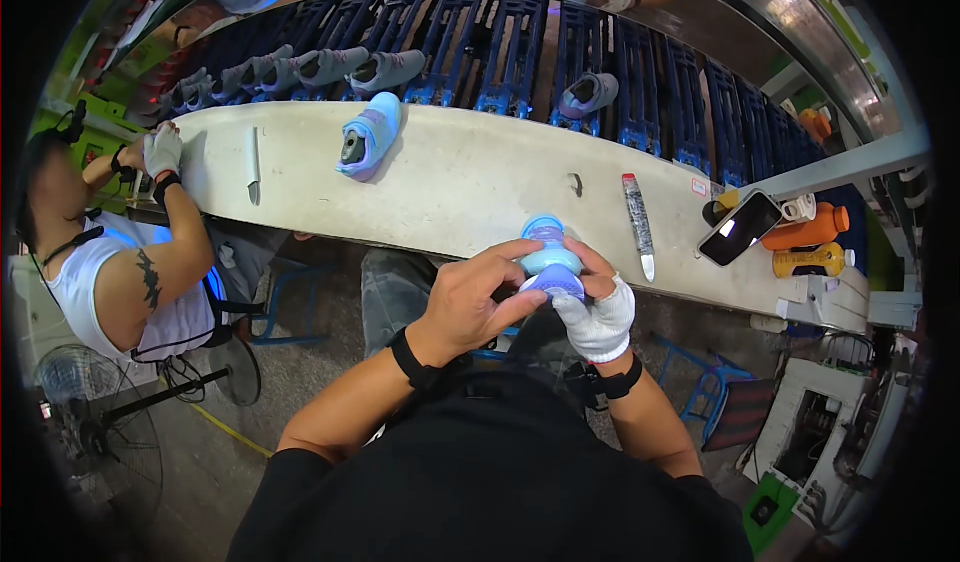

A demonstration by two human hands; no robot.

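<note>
Both my hands hold a light blue and lilac shoe (550, 258) at the near edge of the pale bench. My bare left hand (462, 300) grips its left side, thumb low and fingers higher up. On its right side, my right hand (598, 314) closes round it, wearing a white glove with some fingertips uncovered. Part of the shoe is hidden by my fingers. Right of it lies a knife-like tool (638, 224) with a dark wrapped handle, a red end and a pale blade. A small dark curved piece (575, 184) lies just beyond the shoe.
Another blue shoe (376, 134) and a pale-handled blade (252, 167) lie on the bench (450, 177). A phone (740, 227), orange bottle (818, 227) and yellow bottle (810, 260) stand right. Beyond, a blue slatted conveyor (490, 52) carries several shoes. A gloved co-worker (150, 262) sits left.
</note>
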